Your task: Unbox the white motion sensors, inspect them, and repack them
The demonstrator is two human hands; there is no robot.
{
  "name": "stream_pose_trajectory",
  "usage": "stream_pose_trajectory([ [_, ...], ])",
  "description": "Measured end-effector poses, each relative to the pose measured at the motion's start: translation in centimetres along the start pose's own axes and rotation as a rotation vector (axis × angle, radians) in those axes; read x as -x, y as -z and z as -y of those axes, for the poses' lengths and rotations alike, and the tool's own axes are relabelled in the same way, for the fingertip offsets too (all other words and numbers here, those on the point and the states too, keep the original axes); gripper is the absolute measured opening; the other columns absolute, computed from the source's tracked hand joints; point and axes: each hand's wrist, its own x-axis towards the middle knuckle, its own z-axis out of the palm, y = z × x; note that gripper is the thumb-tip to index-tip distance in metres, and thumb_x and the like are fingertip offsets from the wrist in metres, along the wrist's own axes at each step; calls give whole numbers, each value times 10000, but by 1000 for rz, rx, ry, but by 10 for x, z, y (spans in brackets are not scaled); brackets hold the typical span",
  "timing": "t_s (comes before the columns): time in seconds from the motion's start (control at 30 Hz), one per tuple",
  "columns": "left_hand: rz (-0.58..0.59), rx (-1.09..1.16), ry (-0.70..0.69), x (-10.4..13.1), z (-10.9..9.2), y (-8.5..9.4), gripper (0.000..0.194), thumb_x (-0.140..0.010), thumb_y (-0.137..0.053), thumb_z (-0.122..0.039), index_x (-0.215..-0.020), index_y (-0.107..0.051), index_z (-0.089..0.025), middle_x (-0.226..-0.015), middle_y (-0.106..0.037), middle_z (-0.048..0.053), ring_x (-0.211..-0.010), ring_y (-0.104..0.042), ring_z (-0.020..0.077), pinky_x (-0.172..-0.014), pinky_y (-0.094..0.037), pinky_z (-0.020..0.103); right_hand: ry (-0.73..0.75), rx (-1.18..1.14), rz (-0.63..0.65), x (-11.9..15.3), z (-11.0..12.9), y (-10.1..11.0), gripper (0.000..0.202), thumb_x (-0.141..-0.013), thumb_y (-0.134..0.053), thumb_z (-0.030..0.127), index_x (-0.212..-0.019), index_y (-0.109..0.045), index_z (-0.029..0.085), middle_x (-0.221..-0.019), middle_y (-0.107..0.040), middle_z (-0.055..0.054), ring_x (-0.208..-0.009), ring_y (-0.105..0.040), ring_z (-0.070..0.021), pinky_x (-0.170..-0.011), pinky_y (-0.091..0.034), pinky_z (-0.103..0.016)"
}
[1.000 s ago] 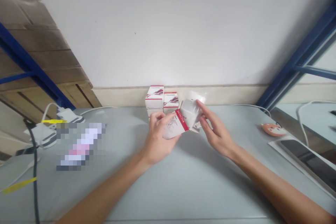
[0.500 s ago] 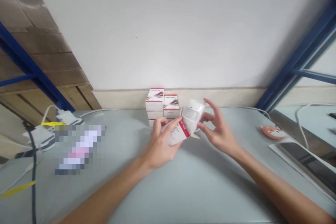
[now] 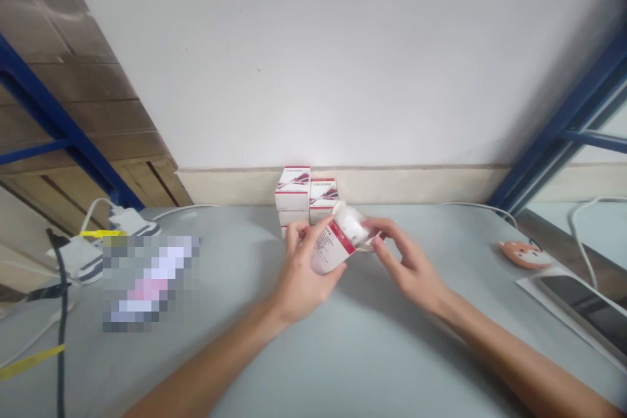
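My left hand (image 3: 302,276) grips a small white carton with a red band (image 3: 331,245), tilted with its open end up and to the right. A white item in clear plastic wrap (image 3: 353,225) sits mostly inside that open end. The fingers of my right hand (image 3: 407,261) press on the wrapped item and the carton's flap. Both hands are held just above the grey table (image 3: 343,339). Right behind them, against the wall, stands a stack of matching red-and-white cartons (image 3: 305,194).
At the left lie white chargers with cables (image 3: 98,241), a black cable (image 3: 61,313) and a blurred patch. At the right are an orange animal-shaped object (image 3: 525,253), a dark tablet on paper (image 3: 582,304) and a white cable. Blue shelf posts stand on both sides.
The wrapped white item stood well out of the carton before; now it has gone down into the open end, pushed by my right hand. Both hands have dropped slightly.
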Motion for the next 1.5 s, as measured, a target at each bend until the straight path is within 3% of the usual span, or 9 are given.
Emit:
stream_pose_trajectory([
  [0.17, -17, 45, -9, 1, -4, -2, 881, -860, -779, -206, -1606, -350, -397, -1372, -431, 111, -1312, -522, 309, -1128, -497, 510, 32, 115, 119, 1, 8, 5, 424, -1125, -335, 448, -1249, -730, 352, -1506, -535, -51, -1340, -500, -280, -1182, -393, -543],
  [0.5, -18, 57, -75, -5, -1, 1, 852, -801, -790, -151, -1526, -374, -313, -1407, -424, 126, -1382, -496, 318, -1184, -445, 523, 215, 319, 211, 1, 15, 8, 405, -1115, -399, 371, -1455, -619, 394, -1593, -452, -51, -1409, -408, -305, -1193, -395, -575],
  [0.63, 65, 93, 5, -11, -8, 9, 814, -820, -800, -191, -1496, -361, -306, -1492, -479, 135, -1412, -521, 306, -1176, -450, 481, 328, 343, -95, -7, 8, 14, 425, -1076, -481, 284, -1490, -557, 341, -1553, -471, -105, -1364, -486, -293, -1142, -451, -528],
  [0.73, 189, 140, 113, -17, -13, 16, 834, -845, -800, -243, -1494, -282, -327, -1500, -551, 117, -1352, -597, 267, -1132, -481, 445, 238, 413, -298, -16, -4, 27, 372, -1034, -528, 235, -1396, -601, 280, -1373, -620, -121, -1286, -541, -305, -1079, -488, -516],
  [0.97, 102, 49, 178, -11, 4, 8, 718, -834, -820, -400, -1371, -351, -315, -1309, -646, 82, -1223, -664, 257, -1011, -550, 439, 128, 607, 256, -23, -42, 39, 218, -1003, -629, 281, -1201, -719, 267, -1253, -753, -67, -1227, -613, -297, -1092, -424, -495],
  [1.2, 158, -77, 138, -11, -14, 14, 799, -853, -789, -416, -1511, -340, -355, -1470, -596, 97, -1294, -653, 290, -1029, -573, 443, 79, 689, 406, -15, -32, 28, 341, -1013, -540, 190, -1320, -670, 260, -1117, -742, -85, -998, -699, -250, -1055, -433, -471],
  [1.3, 150, -194, 104, -11, -23, 16, 946, -822, -813, -388, -1593, -265, -373, -1538, -569, 96, -1279, -677, 303, -933, -618, 395, 51, 720, 271, -15, -17, 30, 407, -1015, -524, 197, -1398, -632, 283, -1152, -690, -93, -900, -695, -237, -931, -504, -421],
  [1.4, 117, -330, -13, -8, -25, 13, 934, -800, -822, -299, -1580, -312, -374, -1482, -635, 67, -1224, -715, 297, -917, -626, 383, 62, 716, -12, -19, -1, 39, 409, -1029, -512, 222, -1411, -619, 324, -1138, -650, -84, -838, -678, -219, -806, -526, -379],
  [1.5, 71, -418, -148, -6, -21, 10, 875, -789, -802, -200, -1537, -374, -348, -1447, -672, 52, -1233, -715, 282, -1004, -603, 390, 160, 581, -332, -20, 15, 46, 291, -999, -595, 234, -1277, -643, 303, -1054, -651, -55, -866, -676, -219, -837, -531, -395],
])
